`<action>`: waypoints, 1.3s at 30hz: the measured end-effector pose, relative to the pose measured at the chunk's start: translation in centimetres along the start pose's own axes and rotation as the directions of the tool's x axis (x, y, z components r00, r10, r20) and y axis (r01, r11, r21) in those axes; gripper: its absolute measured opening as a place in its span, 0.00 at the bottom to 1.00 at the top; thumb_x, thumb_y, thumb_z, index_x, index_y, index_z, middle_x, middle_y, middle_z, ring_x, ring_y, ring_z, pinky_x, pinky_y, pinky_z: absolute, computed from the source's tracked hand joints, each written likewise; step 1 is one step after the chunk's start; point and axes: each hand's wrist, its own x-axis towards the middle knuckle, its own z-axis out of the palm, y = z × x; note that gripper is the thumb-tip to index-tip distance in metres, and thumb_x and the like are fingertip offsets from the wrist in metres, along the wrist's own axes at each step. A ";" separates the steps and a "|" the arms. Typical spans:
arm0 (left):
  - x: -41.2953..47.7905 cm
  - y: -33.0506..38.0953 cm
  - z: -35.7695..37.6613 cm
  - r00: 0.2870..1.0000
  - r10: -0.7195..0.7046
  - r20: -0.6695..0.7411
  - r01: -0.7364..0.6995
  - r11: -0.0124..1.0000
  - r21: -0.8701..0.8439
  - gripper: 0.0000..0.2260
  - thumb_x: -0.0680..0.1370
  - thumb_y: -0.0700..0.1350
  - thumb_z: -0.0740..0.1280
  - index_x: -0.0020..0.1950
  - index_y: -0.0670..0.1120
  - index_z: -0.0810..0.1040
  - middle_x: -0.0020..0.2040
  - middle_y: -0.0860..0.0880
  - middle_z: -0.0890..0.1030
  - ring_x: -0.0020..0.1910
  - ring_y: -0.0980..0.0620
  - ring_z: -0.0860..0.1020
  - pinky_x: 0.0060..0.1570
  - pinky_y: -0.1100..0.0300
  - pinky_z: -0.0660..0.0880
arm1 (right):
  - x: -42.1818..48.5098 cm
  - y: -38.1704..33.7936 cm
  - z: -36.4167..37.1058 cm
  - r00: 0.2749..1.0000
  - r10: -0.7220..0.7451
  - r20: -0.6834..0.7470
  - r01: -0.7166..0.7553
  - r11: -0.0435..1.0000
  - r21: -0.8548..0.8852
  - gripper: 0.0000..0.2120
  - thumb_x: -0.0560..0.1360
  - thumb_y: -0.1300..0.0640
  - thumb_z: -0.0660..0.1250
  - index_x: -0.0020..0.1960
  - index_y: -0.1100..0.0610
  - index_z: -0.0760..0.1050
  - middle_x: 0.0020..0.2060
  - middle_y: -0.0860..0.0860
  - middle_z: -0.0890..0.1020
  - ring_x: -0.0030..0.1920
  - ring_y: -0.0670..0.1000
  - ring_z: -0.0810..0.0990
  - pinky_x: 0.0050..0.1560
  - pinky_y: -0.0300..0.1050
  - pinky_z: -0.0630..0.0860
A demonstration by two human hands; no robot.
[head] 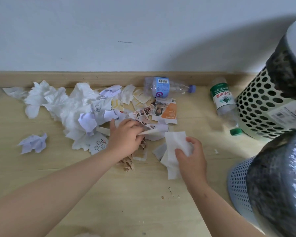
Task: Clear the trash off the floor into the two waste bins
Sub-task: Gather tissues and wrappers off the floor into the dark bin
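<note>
At the paper pile's [72, 108] near edge, the left hand [125, 135] pinches a paper scrap [154, 131]. Just right, the right hand [191, 156] grips a tissue [175, 142]. Bare floor [109, 194] lies nearer.

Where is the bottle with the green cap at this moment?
In the head view, the green-capped bottle lies on the floor at right, beside the cream perforated bin, right of the blue-labelled bottle.

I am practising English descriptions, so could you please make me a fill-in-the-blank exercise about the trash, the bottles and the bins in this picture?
1. The hand holding the white tissue is the person's ____ one.
2. The bottle beside the cream bin has a ____ cap.
3. ____ plastic bottles lie on the floor.
Missing words: right; green; two.
</note>
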 end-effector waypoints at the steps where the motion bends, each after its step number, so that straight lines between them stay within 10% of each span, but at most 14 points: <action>1: 0.3 0.2 -0.6 0.999 -0.041 -0.004 0.041 0.998 -0.038 0.13 0.80 0.50 0.58 0.60 0.55 0.77 0.64 0.58 0.74 0.71 0.53 0.62 0.70 0.40 0.47 | 0.1 -0.2 -0.3 1.000 -0.002 -0.001 0.002 1.000 0.009 0.19 0.75 0.62 0.64 0.63 0.47 0.67 0.48 0.43 0.73 0.42 0.45 0.73 0.38 0.39 0.69; 7: 1.9 2.4 -6.3 0.994 -0.052 -0.096 0.041 0.993 -0.111 0.15 0.81 0.50 0.55 0.55 0.44 0.78 0.64 0.52 0.76 0.73 0.50 0.61 0.69 0.49 0.55 | 1.5 -3.3 -1.5 0.999 -0.037 -0.023 0.040 0.984 0.171 0.21 0.74 0.62 0.66 0.63 0.46 0.66 0.49 0.44 0.74 0.45 0.46 0.75 0.40 0.38 0.71; 10: 2.3 4.7 -9.6 0.990 -0.043 -0.132 0.001 0.954 -0.299 0.14 0.80 0.48 0.58 0.38 0.42 0.73 0.34 0.48 0.75 0.42 0.47 0.75 0.35 0.59 0.63 | 1.9 -5.6 -2.5 0.995 -0.093 -0.045 0.101 0.962 0.253 0.19 0.74 0.60 0.66 0.60 0.45 0.65 0.50 0.43 0.74 0.45 0.42 0.76 0.40 0.36 0.73; 13: 4.1 7.7 -12.1 0.996 -0.079 -0.043 0.049 0.879 -0.475 0.12 0.80 0.47 0.59 0.38 0.46 0.71 0.33 0.48 0.72 0.34 0.49 0.69 0.33 0.59 0.60 | 2.5 -8.1 -3.9 0.986 -0.142 -0.090 0.166 0.912 0.374 0.18 0.74 0.57 0.67 0.58 0.42 0.66 0.56 0.48 0.75 0.53 0.47 0.78 0.52 0.46 0.78; 19: 6.3 15.9 -14.7 0.967 -0.015 0.254 0.243 0.353 -0.904 0.20 0.73 0.55 0.65 0.61 0.46 0.75 0.58 0.44 0.79 0.57 0.43 0.78 0.61 0.46 0.73 | 2.5 -12.2 -7.9 0.948 -0.247 -0.202 0.309 0.866 0.392 0.21 0.74 0.55 0.67 0.64 0.46 0.66 0.64 0.48 0.71 0.64 0.50 0.72 0.65 0.53 0.71; 27: 5.8 24.0 -15.0 0.922 0.012 0.387 0.387 0.006 -0.922 0.13 0.78 0.40 0.63 0.63 0.45 0.75 0.47 0.44 0.82 0.41 0.46 0.80 0.42 0.55 0.76 | 1.6 -13.6 -14.1 0.943 -0.290 -0.165 0.328 0.892 0.310 0.13 0.70 0.50 0.56 0.54 0.42 0.72 0.59 0.52 0.75 0.60 0.54 0.75 0.62 0.54 0.73; 39: 2.3 29.6 -10.5 0.950 0.109 0.293 0.276 0.149 -0.950 0.08 0.73 0.37 0.69 0.42 0.50 0.77 0.40 0.51 0.82 0.41 0.50 0.79 0.44 0.57 0.76 | 0.4 -9.6 -23.9 0.966 -0.119 -0.228 0.190 0.928 0.321 0.16 0.71 0.69 0.61 0.43 0.47 0.74 0.48 0.56 0.77 0.43 0.57 0.78 0.41 0.52 0.77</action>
